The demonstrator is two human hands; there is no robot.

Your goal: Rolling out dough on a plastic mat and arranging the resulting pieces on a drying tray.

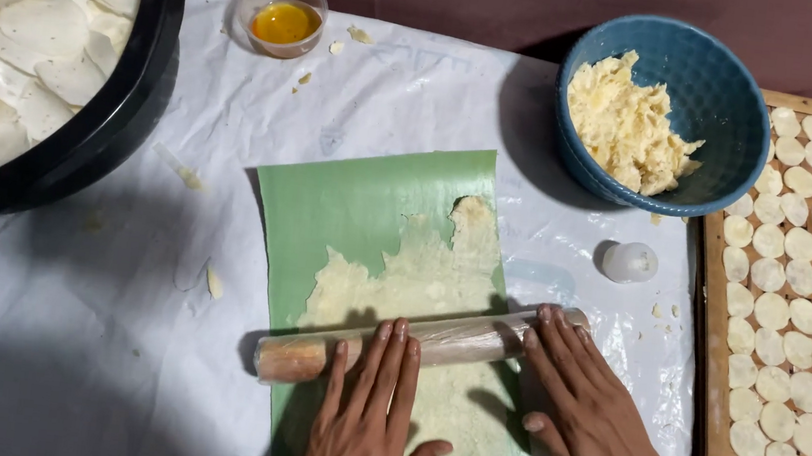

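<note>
A green sheet [358,203] lies on the white-covered surface with a thin layer of pale dough [426,275] spread over it. Across the sheet lies a rolling pin [459,342] wrapped in clear film. My left hand [368,420] rests flat with its fingertips on the pin's middle. Flat as well, my right hand [579,402] has its fingertips on the pin's right end. Neither hand grips the pin; the fingers are stretched out.
A blue bowl [721,100] of crumbly yellow dough stands at the back right. A wooden tray [713,321] of several round white discs is at the right. A black tub [105,126] of white slices fills the left. A small cup of yellow liquid [283,14] and a small white cap [630,262] lie nearby.
</note>
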